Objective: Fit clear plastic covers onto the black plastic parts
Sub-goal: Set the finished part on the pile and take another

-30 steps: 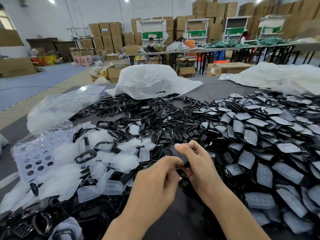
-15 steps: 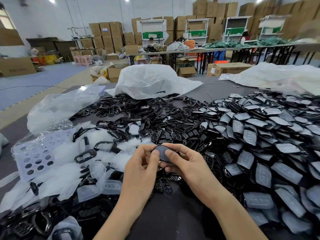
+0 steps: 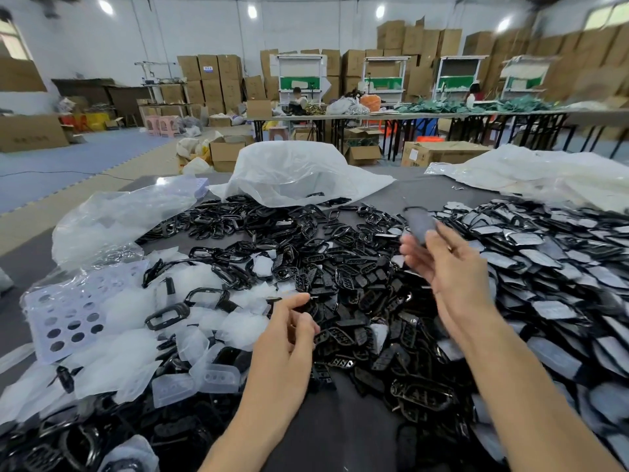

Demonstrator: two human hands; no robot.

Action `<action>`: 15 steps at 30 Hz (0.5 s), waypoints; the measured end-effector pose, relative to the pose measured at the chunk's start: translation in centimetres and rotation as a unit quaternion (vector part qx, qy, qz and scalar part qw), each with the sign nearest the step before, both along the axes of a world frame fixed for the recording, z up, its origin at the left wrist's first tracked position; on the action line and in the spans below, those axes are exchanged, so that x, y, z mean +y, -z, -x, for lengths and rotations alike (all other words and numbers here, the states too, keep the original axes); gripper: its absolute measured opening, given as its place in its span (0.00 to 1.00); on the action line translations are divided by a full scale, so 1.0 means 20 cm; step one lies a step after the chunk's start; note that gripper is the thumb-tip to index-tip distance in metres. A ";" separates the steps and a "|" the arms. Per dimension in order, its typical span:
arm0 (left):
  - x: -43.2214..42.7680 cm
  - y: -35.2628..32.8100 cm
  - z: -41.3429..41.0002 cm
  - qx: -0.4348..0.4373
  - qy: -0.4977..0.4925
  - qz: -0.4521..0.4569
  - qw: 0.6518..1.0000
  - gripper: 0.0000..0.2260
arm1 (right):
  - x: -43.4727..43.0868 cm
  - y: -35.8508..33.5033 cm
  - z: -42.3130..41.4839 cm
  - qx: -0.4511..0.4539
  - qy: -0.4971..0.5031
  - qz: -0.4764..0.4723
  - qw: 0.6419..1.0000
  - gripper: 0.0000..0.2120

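Bare dark table (image 3: 343, 434) only at near edge between forearms, plus strip toward far edge. Left hand (image 3: 286, 342) low over loose black parts (image 3: 357, 301), fingers loosely curled, holding nothing. Right hand (image 3: 449, 274) raised, blurred, with covered part (image 3: 419, 223) at fingertips, above table middle; grip unclear. Dark, oblong, hazy grey. Finished pile (image 3: 544, 267) right side, clear covers (image 3: 129, 308) left.

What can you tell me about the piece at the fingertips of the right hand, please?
The covered part is a small, flat, rounded-oblong piece, dark with a greyish, filmy face. Motion blur hides any holes or edges. It stands roughly upright in the air above the table, at the fingertips of the raised right hand; whether the fingers grip it cannot be told.
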State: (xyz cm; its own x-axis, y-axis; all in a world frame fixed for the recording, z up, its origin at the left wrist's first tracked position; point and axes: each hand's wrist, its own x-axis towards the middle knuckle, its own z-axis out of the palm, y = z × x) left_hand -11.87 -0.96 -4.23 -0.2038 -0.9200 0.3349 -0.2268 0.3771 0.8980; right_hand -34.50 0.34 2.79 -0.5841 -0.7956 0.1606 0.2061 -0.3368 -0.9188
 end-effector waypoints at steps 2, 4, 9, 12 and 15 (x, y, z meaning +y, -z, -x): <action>0.00 0.03 0.00 -0.082 0.014 0.054 0.995 0.11 | -0.02 -0.06 0.13 -0.025 0.082 0.003 0.996 0.31; 0.02 0.04 -0.01 -0.195 0.016 0.123 0.973 0.12 | -0.02 -0.05 0.19 -0.023 0.122 -0.029 0.992 0.37; 0.01 0.08 -0.01 -0.363 -0.018 0.221 0.905 0.21 | 0.02 0.15 0.00 0.078 0.070 -0.068 0.992 0.29; -0.03 0.12 -0.04 -0.446 -0.033 0.196 0.873 0.24 | 0.00 0.21 -0.18 0.188 0.019 -0.104 0.976 0.23; -0.08 0.11 -0.06 -0.444 -0.061 0.205 0.870 0.18 | -0.06 0.25 -0.32 0.372 -0.027 -0.139 0.917 0.20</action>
